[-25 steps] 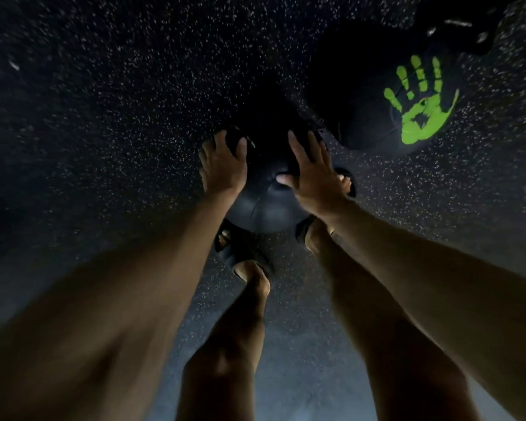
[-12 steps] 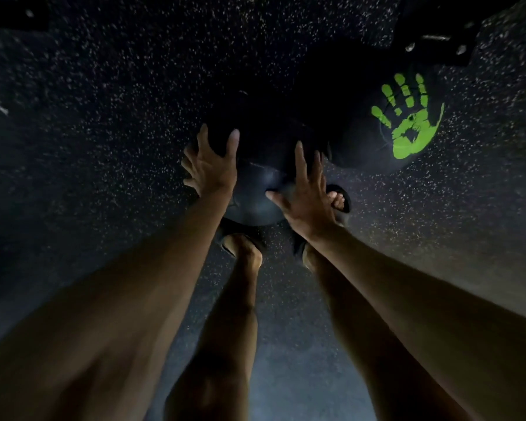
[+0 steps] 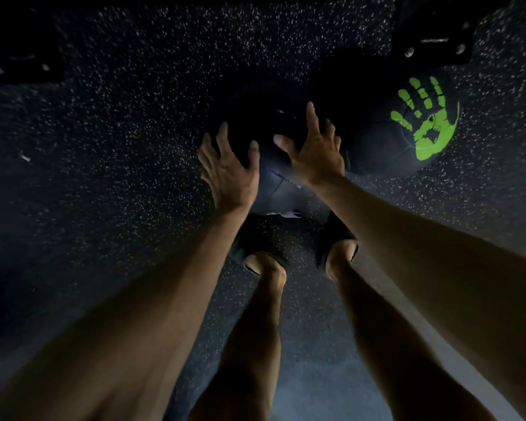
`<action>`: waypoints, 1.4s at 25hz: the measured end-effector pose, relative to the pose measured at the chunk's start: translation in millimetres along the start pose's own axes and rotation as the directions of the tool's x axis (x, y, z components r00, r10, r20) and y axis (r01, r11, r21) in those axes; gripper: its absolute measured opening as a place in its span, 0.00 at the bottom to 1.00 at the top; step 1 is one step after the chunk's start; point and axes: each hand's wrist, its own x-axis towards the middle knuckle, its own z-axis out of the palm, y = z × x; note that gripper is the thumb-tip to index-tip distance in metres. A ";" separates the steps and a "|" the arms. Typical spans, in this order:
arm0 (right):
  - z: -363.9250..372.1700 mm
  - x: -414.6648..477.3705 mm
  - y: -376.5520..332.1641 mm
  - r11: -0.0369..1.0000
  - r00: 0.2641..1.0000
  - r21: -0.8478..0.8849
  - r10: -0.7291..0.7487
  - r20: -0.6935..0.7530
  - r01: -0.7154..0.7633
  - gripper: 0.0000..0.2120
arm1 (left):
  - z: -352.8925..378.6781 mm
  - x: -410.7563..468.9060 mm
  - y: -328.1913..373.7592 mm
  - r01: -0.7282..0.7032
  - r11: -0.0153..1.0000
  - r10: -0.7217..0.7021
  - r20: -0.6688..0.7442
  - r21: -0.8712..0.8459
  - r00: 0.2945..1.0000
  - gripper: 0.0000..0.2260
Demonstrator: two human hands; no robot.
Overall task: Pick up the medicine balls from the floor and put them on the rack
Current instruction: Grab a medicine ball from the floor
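Both spread, left hand (image 3: 228, 173) and right hand (image 3: 315, 154) press dark ball (image 3: 286, 191), handprint ball (image 3: 407, 132) beside right edge.

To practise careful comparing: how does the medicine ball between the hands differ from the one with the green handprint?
Marking: the handprint ball bears a bright green handprint; the near ball shows only dark seamed panels. Contact: the left hand and right hand press the near ball's sides; no hand touches the handprint ball. Place: the handprint ball sits farther off, right of the near ball. Both are dark and round.
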 end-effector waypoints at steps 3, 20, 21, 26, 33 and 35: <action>-11.8 20.6 -21.2 0.992 0.996 0.091 0.088 -0.032 -0.085 0.44 | -3.9 2.9 -0.1 -0.024 1.000 0.024 0.049 -0.001 0.999 0.32; -19.0 -11.6 -8.3 0.998 0.998 0.009 -0.057 -0.022 0.057 0.36 | -33.7 44.4 38.9 -0.106 0.992 0.098 0.108 0.073 0.989 0.27; -22.5 -20.5 -8.3 0.998 0.999 -0.031 -0.045 0.006 0.045 0.35 | -41.0 34.8 35.2 -0.102 0.992 0.095 0.102 0.071 0.990 0.26; -43.7 -104.4 -32.9 0.971 0.985 -0.222 -0.059 0.160 0.094 0.22 | -117.8 -36.8 18.5 -0.062 0.993 0.033 0.274 0.099 0.961 0.16; -97.1 -286.6 -115.0 0.895 0.927 -0.344 -0.165 0.336 0.283 0.20 | -279.3 -182.6 20.2 0.088 0.996 -0.092 0.419 0.030 0.903 0.16; -110.3 -336.1 -138.6 0.857 0.895 -0.360 -0.224 0.387 0.370 0.18 | -321.0 -226.8 10.7 0.182 0.983 -0.156 0.366 -0.039 0.917 0.16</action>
